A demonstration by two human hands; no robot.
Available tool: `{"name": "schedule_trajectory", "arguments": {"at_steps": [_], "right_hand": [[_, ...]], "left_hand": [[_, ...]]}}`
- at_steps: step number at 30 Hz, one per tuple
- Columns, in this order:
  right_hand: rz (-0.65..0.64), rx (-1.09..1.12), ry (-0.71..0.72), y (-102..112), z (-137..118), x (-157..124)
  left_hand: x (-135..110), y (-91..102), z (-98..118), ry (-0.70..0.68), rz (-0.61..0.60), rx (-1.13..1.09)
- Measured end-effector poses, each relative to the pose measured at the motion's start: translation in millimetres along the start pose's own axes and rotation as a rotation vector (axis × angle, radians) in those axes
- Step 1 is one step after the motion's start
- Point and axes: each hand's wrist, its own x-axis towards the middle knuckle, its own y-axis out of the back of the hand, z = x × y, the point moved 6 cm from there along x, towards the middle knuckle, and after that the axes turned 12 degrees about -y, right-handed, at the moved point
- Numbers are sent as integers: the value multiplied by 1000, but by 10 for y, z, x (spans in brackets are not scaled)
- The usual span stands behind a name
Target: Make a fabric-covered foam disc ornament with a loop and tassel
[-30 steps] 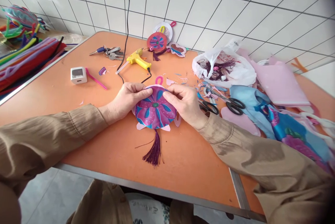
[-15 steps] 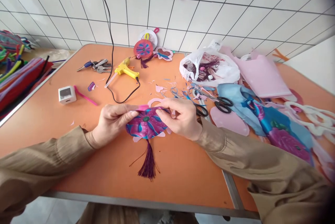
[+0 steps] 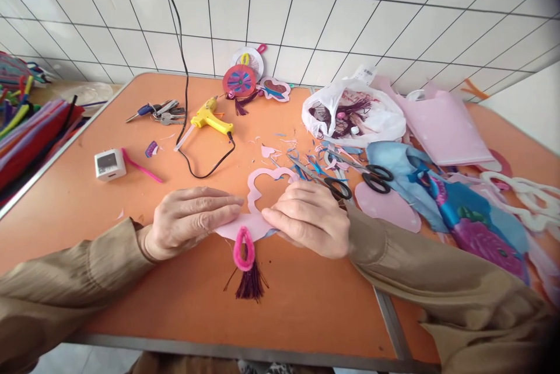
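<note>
A pendant lies between my two hands over the front middle of the table, its plain pink back (image 3: 245, 223) facing me. From its near edge hangs a fuzzy bright pink pipe-cleaner loop (image 3: 236, 256), and behind that a dark purple tassel (image 3: 248, 287) shows. My left hand (image 3: 191, 219), fingers together, grips the pendant's left side. My right hand (image 3: 308, 219) has its fingers curled over the right side. The patterned face is turned away, with a bit of blue at the lower right edge. Just beyond lies a scalloped pink cut-out frame (image 3: 252, 192), partly under my right hand.
A yellow glue gun (image 3: 212, 117) with a black cord lies at the back left, near keys (image 3: 166, 112) and a white cube-shaped device (image 3: 109, 164). Scissors (image 3: 377, 178), scraps, blue fabric (image 3: 398, 167) and a white bag (image 3: 376, 120) are at right. Finished-looking pendants (image 3: 239, 80) rest by the wall.
The pendant has been tipped over towards me: its purple and blue patterned face is now hidden and the pink back shows. The pink loop now points towards me. Both hands have moved slightly nearer.
</note>
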Motion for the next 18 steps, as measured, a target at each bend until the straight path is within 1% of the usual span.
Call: {"name": "schedule_trajectory", "arguments": {"at_steps": [1, 2, 3, 4, 5, 7, 8, 9, 10, 12, 14, 16, 18], "right_hand": [[13, 25, -17, -5, -4, 5], [25, 63, -67, -14, 8, 15], [28, 118, -163, -31, 43, 29], [16, 190, -304, -61, 103, 40], [-7, 279, -477, -103, 178, 38], [-76, 471, -820, -216, 305, -12], [-105, 559, -944, -266, 339, -41], [-119, 634, -1025, -302, 358, -62], [-123, 695, -1075, -326, 372, -76], [-116, 773, -1139, -362, 411, -116], [-96, 803, -1205, -393, 472, -186], [-70, 806, -1274, -421, 536, -270], [-45, 806, -1323, -443, 582, -335]], "left_hand": [[2, -10, 8, -2, 3, -6], [2, -23, 5, 19, 14, -12], [-3, -38, -15, 76, 29, -22], [-16, -57, -56, 173, 49, -40], [-45, -76, -117, 314, 76, -66], [-151, -137, -242, 644, 134, -174], [-211, -180, -286, 790, 161, -254], [-264, -225, -317, 908, 186, -339], [-302, -269, -336, 988, 204, -419], [-344, -323, -371, 1058, 247, -525], [-357, -349, -407, 1051, 296, -590], [-374, -372, -447, 1046, 379, -670], [-405, -400, -486, 1070, 473, -751]]}}
